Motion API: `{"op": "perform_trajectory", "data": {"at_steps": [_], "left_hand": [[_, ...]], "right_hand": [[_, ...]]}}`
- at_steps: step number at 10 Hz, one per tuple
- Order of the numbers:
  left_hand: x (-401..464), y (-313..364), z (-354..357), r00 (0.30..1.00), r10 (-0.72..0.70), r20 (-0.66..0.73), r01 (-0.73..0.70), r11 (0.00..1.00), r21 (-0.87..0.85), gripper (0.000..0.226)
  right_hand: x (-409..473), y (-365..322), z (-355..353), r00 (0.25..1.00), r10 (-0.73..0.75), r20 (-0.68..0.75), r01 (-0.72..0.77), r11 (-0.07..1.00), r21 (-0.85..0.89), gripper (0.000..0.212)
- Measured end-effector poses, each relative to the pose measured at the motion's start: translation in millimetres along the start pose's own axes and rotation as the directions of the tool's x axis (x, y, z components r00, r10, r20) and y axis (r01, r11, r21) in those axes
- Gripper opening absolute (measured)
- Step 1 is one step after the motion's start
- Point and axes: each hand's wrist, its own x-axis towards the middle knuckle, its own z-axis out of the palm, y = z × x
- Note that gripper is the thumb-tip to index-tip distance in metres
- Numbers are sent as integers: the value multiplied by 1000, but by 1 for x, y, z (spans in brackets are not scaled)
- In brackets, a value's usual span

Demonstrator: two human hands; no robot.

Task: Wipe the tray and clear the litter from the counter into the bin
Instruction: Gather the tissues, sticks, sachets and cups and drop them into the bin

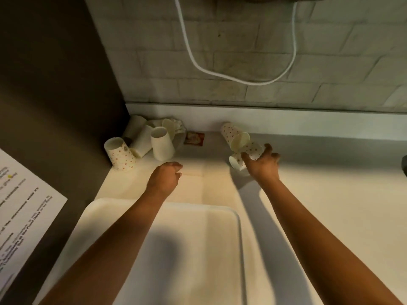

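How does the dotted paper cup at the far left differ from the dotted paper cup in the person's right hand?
The left dotted paper cup stands upright on the counter, untouched; the held dotted paper cup lies tilted in the right hand, nested with other cups. Both are white with red dots.

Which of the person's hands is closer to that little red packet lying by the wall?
The left. The left hand is just in front of the red packet, slightly to its left, holding nothing. The right hand is farther off to the packet's right, gripping a spotted paper cup.
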Motion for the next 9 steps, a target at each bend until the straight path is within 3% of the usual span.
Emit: {"op": "perform_trajectory", "data": {"at_steps": [1, 2, 4, 5, 7, 9], "left_hand": [[9, 2, 1, 995, -71, -70, 67, 996, -57, 20], [10, 6, 2, 996, -66, -68, 65, 998, -10, 19], [12, 12, 8, 999, 43, -19, -34, 941, 338, 30], [14, 25, 8, 998, 42, -48, -29, 969, 246, 25], [53, 53, 1, 987, -131, -96, 110, 973, -201, 36], [89, 69, 10, 942, -327, -70, 286, 897, -338, 45]], "right_hand": [[17, -11, 16, 980, 197, 13, -196, 960, 202, 102], [23, -16, 23, 963, 269, 14, -264, 931, 253, 108], [32, -14, 30, 960, 279, 19, -276, 929, 246, 105], [34, -5, 28, 982, 186, 23, -186, 952, 242, 103], [25, 1, 13, 997, 69, -41, -47, 913, 404, 86], [15, 8, 15, 991, -100, -92, 130, 896, 424, 73]]}}
